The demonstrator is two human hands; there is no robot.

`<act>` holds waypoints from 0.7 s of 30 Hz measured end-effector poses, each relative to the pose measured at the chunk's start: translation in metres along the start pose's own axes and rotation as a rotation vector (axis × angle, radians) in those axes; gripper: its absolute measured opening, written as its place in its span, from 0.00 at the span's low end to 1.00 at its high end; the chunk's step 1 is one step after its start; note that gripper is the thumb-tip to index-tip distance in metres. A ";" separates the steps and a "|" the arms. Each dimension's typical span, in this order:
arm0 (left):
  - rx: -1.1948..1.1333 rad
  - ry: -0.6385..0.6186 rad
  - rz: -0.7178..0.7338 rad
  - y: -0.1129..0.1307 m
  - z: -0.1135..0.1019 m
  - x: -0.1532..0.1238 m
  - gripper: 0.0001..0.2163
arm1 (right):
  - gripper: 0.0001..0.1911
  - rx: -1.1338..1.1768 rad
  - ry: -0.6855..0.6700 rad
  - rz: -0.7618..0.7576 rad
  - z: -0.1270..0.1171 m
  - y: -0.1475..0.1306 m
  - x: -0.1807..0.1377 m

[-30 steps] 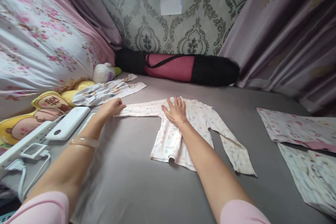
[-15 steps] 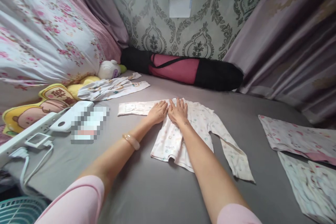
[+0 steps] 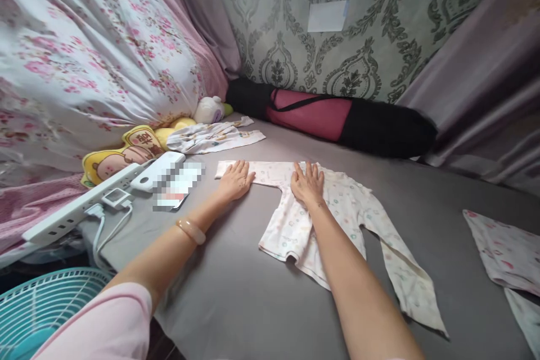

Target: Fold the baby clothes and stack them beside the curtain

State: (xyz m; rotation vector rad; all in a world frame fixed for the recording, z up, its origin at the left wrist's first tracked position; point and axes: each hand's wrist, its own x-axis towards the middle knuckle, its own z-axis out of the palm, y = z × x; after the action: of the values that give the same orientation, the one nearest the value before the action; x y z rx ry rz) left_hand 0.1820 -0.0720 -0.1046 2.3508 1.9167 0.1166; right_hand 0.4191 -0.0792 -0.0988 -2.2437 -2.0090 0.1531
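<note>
A small white long-sleeved shirt (image 3: 337,202) with a pale print lies spread on the grey bed sheet (image 3: 223,304). Its left sleeve stretches straight out to the left; the right one slants down toward me. My left hand (image 3: 237,181) rests flat on the left sleeve near the cuff, fingers extended. Flat on the upper body of the shirt, by the shoulder, lies my right hand (image 3: 309,184) with its fingers spread. Parts of the shirt are hidden under my right hand and forearm.
Folded printed clothes (image 3: 506,250) lie at the right edge. On the left are a power strip (image 3: 80,205), a white device (image 3: 158,171), a pig-shaped cushion (image 3: 120,160) and a crumpled printed garment (image 3: 215,138). A black and pink long bag (image 3: 312,115) lies along the wall. A teal fan (image 3: 50,304) stands lower left.
My left hand has slid left along the sleeve, from beside my right hand to near the cuff. My right hand stays on the shirt's upper body. The view has turned left.
</note>
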 end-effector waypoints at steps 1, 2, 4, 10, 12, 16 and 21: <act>0.007 -0.007 -0.022 -0.008 -0.003 -0.002 0.30 | 0.28 0.004 0.000 -0.001 0.000 0.000 0.000; 0.011 -0.013 -0.043 -0.016 -0.005 -0.003 0.30 | 0.28 0.007 0.000 -0.001 0.000 0.000 0.000; 0.007 -0.027 -0.091 -0.027 -0.010 -0.006 0.30 | 0.28 0.015 0.001 -0.002 0.000 0.001 0.000; -0.006 0.032 -0.154 -0.033 -0.008 -0.010 0.30 | 0.30 0.017 0.012 -0.019 0.001 0.001 0.001; -0.003 0.072 -0.143 -0.032 -0.004 -0.010 0.29 | 0.29 0.016 0.010 -0.012 0.002 0.001 0.001; 0.034 0.085 -0.134 -0.033 -0.002 -0.010 0.28 | 0.29 0.064 0.002 -0.019 0.000 0.001 0.000; 0.073 0.056 -0.073 -0.036 -0.005 -0.010 0.28 | 0.29 0.342 -0.044 -0.056 -0.015 0.015 -0.004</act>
State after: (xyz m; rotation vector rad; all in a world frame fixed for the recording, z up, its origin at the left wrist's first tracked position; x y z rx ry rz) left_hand 0.1441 -0.0741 -0.1041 2.3435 2.0633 0.1090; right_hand 0.4358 -0.0851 -0.0863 -1.9855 -1.8932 0.5032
